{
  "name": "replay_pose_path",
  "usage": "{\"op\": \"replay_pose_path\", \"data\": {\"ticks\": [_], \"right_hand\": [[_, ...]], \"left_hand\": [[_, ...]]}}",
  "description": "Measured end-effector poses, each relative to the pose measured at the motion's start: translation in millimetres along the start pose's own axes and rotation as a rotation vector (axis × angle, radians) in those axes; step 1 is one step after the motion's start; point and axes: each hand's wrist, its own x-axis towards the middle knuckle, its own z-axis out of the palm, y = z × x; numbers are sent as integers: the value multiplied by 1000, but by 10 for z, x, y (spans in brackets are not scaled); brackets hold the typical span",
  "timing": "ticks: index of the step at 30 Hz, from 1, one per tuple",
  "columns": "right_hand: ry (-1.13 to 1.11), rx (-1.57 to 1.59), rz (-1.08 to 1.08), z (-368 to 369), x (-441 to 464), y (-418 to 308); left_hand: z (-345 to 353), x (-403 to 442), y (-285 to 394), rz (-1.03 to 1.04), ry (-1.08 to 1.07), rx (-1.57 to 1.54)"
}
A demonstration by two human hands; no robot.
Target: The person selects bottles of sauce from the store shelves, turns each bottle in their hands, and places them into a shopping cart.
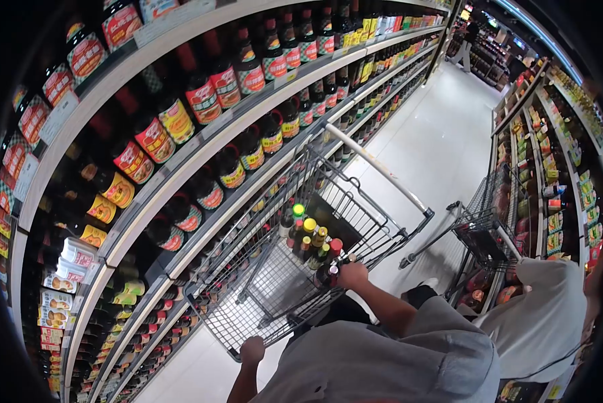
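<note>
A wire shopping cart stands in front of me, tilted across the view. My left hand is closed on the cart's rim near its far-left corner. My right hand is closed at the near rim, right beside a cluster of sauce bottles. Whether its fingers hold the rim or a bottle is hidden. The bottles stand together in the cart with green, yellow and red caps; a dark bottle is nearest my fingers. The rest of the basket's wire floor shows below them. The cart's handle is at the upper right.
Shelves packed with labelled sauce bottles run along the left. A second cart stands to the right, with a person in a light shirt beside it. More stocked shelves line that side. Another person is far down the white-floored aisle.
</note>
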Motion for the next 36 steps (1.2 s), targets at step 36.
{"op": "replay_pose_path", "data": {"ticks": [36], "right_hand": [[113, -140, 101, 367, 917, 633]], "left_hand": [[-281, 966, 581, 14, -109, -147]]}}
